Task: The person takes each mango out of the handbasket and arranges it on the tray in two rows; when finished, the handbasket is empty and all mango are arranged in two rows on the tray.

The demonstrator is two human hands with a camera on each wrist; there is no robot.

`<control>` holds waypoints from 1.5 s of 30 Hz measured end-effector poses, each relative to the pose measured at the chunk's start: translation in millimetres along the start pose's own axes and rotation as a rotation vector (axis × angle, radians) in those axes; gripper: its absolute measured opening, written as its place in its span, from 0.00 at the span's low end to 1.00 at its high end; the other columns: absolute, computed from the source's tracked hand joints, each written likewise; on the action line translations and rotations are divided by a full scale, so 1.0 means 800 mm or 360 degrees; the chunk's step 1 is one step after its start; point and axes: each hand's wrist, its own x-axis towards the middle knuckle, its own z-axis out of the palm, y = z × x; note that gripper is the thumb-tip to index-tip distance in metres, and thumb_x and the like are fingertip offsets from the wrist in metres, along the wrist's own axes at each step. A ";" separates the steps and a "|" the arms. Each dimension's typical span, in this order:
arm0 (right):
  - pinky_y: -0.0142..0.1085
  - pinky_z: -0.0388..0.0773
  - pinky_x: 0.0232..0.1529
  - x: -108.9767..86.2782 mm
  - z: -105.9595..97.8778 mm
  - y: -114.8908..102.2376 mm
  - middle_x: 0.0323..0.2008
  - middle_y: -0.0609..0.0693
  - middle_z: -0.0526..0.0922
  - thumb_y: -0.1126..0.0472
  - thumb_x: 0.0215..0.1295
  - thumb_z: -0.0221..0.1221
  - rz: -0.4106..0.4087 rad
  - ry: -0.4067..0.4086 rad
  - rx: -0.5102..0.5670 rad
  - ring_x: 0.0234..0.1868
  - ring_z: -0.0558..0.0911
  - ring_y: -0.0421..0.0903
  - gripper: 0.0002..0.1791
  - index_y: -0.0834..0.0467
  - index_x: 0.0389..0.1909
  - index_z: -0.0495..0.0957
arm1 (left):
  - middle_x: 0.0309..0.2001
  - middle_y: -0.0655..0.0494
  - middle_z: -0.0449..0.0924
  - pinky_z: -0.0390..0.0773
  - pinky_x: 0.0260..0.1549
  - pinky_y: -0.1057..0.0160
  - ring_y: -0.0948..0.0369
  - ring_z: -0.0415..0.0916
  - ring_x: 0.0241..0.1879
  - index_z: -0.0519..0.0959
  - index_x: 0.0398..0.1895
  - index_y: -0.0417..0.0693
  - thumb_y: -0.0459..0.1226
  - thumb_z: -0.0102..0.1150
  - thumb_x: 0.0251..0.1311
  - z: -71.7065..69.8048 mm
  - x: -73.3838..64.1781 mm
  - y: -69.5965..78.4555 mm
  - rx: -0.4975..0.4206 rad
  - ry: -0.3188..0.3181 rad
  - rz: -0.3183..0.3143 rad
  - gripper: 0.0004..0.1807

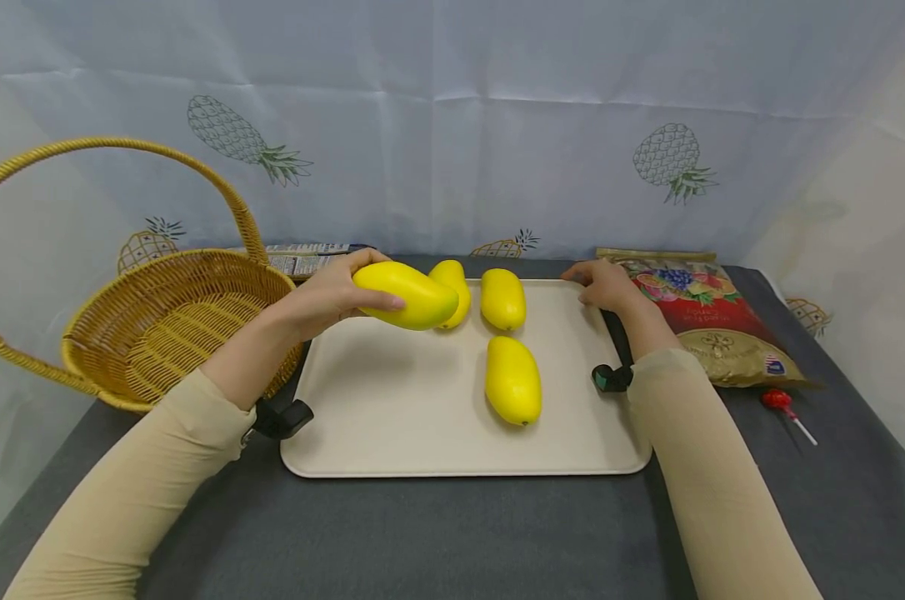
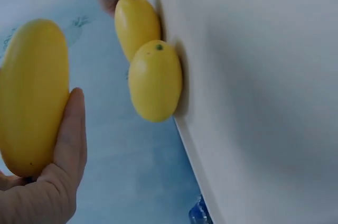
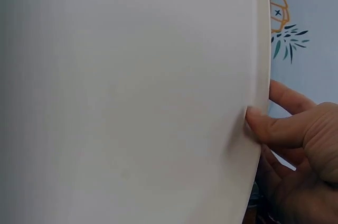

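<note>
My left hand (image 1: 325,292) grips a yellow mango (image 1: 407,296) with a greenish tip, thumb along its near side. It is held up over the far left part of a cream tray (image 1: 392,425). On the tray, two more mangoes stand near the far edge: one mango (image 1: 452,292) partly hidden behind the held fruit, another mango (image 1: 502,298) beside it. A third mango (image 1: 513,381) lies closer to me, right of the middle. At the tray's far right corner, my right hand (image 1: 606,287) pinches the rim, thumb (image 3: 269,126) inside and fingers outside.
A wicker basket (image 1: 85,350) with a tall handle stands left of the tray. To the right lie a red and gold candy bag (image 1: 711,325) and a red lollipop (image 1: 777,400). Behind the tray hangs a pineapple-print curtain (image 1: 437,167); a printed packet (image 1: 302,260) lies at the back left.
</note>
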 end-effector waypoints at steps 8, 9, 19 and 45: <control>0.57 0.77 0.58 0.000 0.001 0.003 0.60 0.69 0.73 0.62 0.67 0.60 -0.0003 0.0000 0.0012 0.56 0.74 0.65 0.25 0.57 0.65 0.73 | 0.51 0.50 0.71 0.76 0.51 0.63 0.55 0.71 0.48 0.66 0.60 0.41 0.45 0.60 0.63 0.006 0.007 -0.005 0.0130 0.0025 -0.0111 0.27; 0.57 0.76 0.58 0.000 0.001 0.003 0.60 0.69 0.73 0.61 0.67 0.61 -0.0002 0.0001 0.0013 0.56 0.74 0.64 0.25 0.57 0.65 0.73 | 0.51 0.50 0.71 0.76 0.52 0.63 0.55 0.71 0.48 0.66 0.60 0.41 0.46 0.60 0.63 0.007 0.007 -0.006 0.0128 0.0023 -0.0133 0.28; 0.55 0.77 0.56 -0.003 0.000 -0.001 0.58 0.68 0.74 0.59 0.67 0.62 0.0004 0.0016 0.0028 0.54 0.74 0.63 0.25 0.56 0.64 0.74 | 0.50 0.50 0.72 0.83 0.53 0.63 0.59 0.76 0.45 0.65 0.65 0.40 0.43 0.59 0.63 0.015 0.011 -0.014 -0.0070 -0.0085 -0.0234 0.30; 0.55 0.77 0.56 -0.001 -0.001 -0.001 0.58 0.69 0.74 0.61 0.67 0.62 0.0009 0.0014 0.0016 0.54 0.74 0.63 0.25 0.57 0.65 0.74 | 0.63 0.46 0.68 0.69 0.69 0.45 0.51 0.67 0.62 0.64 0.70 0.45 0.47 0.61 0.61 0.035 0.025 -0.019 0.0322 -0.0356 -0.0534 0.36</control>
